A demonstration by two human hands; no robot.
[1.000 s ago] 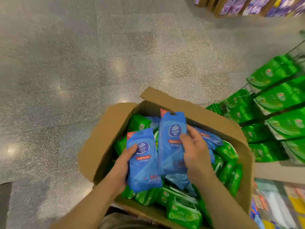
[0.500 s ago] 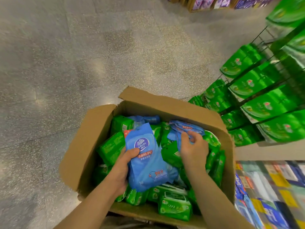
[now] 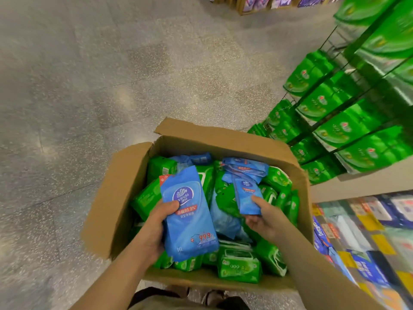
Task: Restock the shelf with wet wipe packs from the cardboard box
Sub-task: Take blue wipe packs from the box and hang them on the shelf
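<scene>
Seen from above, an open cardboard box (image 3: 223, 139) at the centre of frame, crammed with green wipe packs (image 3: 239, 268) and a loose heap of blue ones (image 3: 245, 167) toward its 1 o'clock corner. Left hand (image 3: 154, 229), at 7 o'clock in the box, wrapped round a large blue Vinda wet wipe pack (image 3: 190, 215), thumb pressed across its printed front, pack held upright and clear of the stock beneath. Right hand (image 3: 266, 218), at 4 o'clock, now pinching a smaller blue wipe pack (image 3: 248, 198) by its lower end, thumb on the face, fingers curled beneath; half a second earlier, that hand buried palm-down in the blue heap, grasping at its edge. A second earlier, two blue packs side by side, one per hand, the right-hand one since gone from view. Camera swung rightward over the same span, bringing more of the wire shelf (image 3: 348, 90) into frame at 2 o'clock, its tiers filled with green packs (image 3: 335, 130); lower display of mixed goods (image 3: 366, 231) at 4 o'clock. Speckled stone floor (image 3: 89, 86) across the left. Judged from this: sorting blue packs out of the mixed box under way, both hands loaded, none yet carried to the shelf; likely next, a turn toward the shelving with the pair.
</scene>
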